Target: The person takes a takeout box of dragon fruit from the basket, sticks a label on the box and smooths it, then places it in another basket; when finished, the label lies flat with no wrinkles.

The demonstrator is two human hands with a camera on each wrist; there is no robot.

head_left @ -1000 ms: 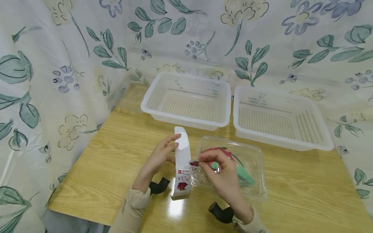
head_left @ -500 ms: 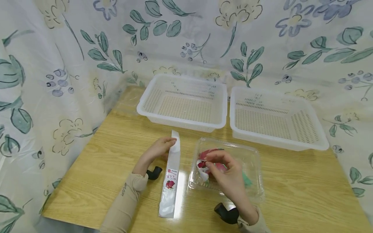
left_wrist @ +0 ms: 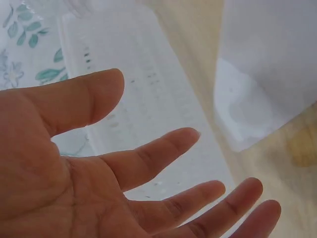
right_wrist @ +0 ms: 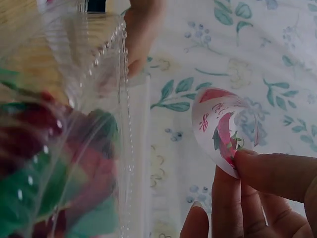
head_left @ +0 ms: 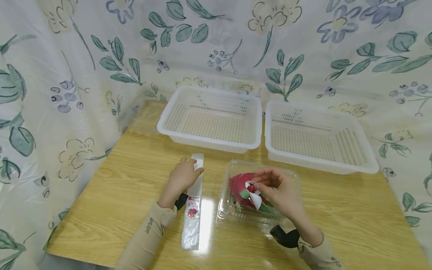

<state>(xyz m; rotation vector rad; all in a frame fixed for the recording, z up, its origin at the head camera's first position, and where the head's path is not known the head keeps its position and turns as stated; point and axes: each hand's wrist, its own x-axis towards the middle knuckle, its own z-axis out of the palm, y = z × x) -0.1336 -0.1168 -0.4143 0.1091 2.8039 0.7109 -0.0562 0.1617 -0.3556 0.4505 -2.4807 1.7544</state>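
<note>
My right hand (head_left: 283,193) pinches a curled sticker (head_left: 255,201) by its edge between thumb and fingers. In the right wrist view that sticker (right_wrist: 205,124) shows a printed dragon fruit and red lettering. It hovers over a clear plastic clamshell box (head_left: 223,212). Inside the box lies a red-pink dragon fruit (head_left: 240,184) with green parts, possibly a model. At the left, my left hand (head_left: 182,175) is over the upper part of a long white sticker strip (head_left: 192,232). From the left wrist, that hand (left_wrist: 94,188) has its fingers spread, apart from the strip (left_wrist: 257,84).
Two white perforated plastic baskets, one at the left (head_left: 216,144) and one at the right (head_left: 320,165), stand along the back of the wooden table (head_left: 135,165). Clear plastic (head_left: 146,116) lies at the back left corner. A floral curtain (head_left: 216,45) hangs behind.
The sticker has come off the strip and moved right, over the box, in my right hand. The strip has gone down flat on the table, and my left hand has let go of it.
</note>
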